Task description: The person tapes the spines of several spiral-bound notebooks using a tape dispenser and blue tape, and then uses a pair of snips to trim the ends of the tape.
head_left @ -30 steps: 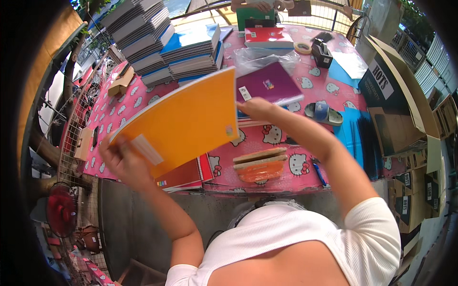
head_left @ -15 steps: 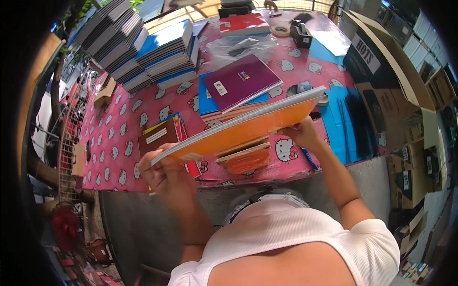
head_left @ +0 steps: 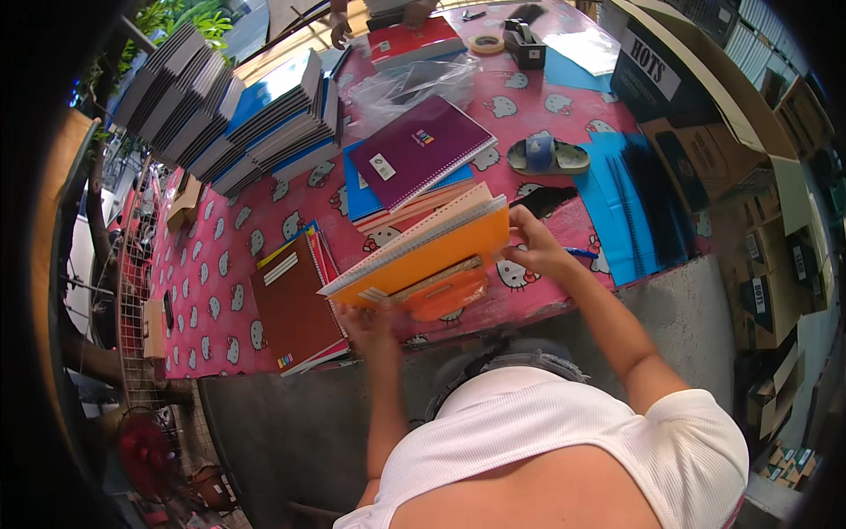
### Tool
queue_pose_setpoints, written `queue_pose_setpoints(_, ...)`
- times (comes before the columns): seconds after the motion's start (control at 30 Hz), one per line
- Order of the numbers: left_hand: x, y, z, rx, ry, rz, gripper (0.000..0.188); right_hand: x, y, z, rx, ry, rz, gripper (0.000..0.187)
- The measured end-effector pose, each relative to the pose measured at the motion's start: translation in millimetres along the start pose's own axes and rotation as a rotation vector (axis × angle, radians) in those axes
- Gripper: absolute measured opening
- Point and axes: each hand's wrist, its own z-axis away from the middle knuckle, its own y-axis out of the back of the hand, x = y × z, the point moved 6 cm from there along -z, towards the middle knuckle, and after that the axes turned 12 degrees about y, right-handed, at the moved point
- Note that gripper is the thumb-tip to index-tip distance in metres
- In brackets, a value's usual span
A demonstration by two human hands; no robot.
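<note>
An orange-covered notebook [head_left: 449, 245], its pages fanned a little at the top, is tilted up between my hands. My right hand [head_left: 539, 249] grips its right edge with thumb and fingers. At its lower left corner is my left hand [head_left: 368, 324], slightly blurred, fingers closed around the corner. Just below the notebook's lower edge, an orange block with a wooden-looking edge [head_left: 451, 293] lies at the table's front. Left of it are a brown notebook [head_left: 295, 295] and several colourful ones beneath. Beyond, a purple spiral notebook [head_left: 423, 152] rests on a blue-and-orange stack [head_left: 366, 198].
Tall notebook stacks [head_left: 282, 119] stand at the far left. A slipper [head_left: 551, 156], blue covers with black spiral wires [head_left: 630, 212] and cartons [head_left: 656, 79] line the right side. Tape dispenser [head_left: 524, 46], clear plastic [head_left: 410, 93] and another person's hand [head_left: 339, 29] are at the back.
The orange notebook has come down and left toward the block, its pages now fanned. My left hand has shifted right and lower along it. Another person's hands have appeared at the back.
</note>
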Motion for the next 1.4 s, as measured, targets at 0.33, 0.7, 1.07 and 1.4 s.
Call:
queue_pose_setpoints(0.33,86.3,-45.4,-11.7,0.179,-0.692,-0.534,0.087,-29.4,-42.6,28.7,0.176,0.037,0.03,0.032)
queue_pose_setpoints(0.7,101.8,-204.2,48.8,-0.543,-0.841,-1.105,0.047,58.9,206.0,55.1,0.249,-0.017,1.195,0.012)
queue_pose_setpoints(1.07,105.0,-185.9,29.1,-0.404,-0.744,-0.779,0.011,61.1,251.4,47.7,0.139,-0.907,1.204,0.026)
queue_pose_setpoints(1.4,103.0,-184.9,27.8,-0.356,-0.651,-0.805,0.018,33.3,248.7,55.4,0.406,-0.782,1.292,0.022)
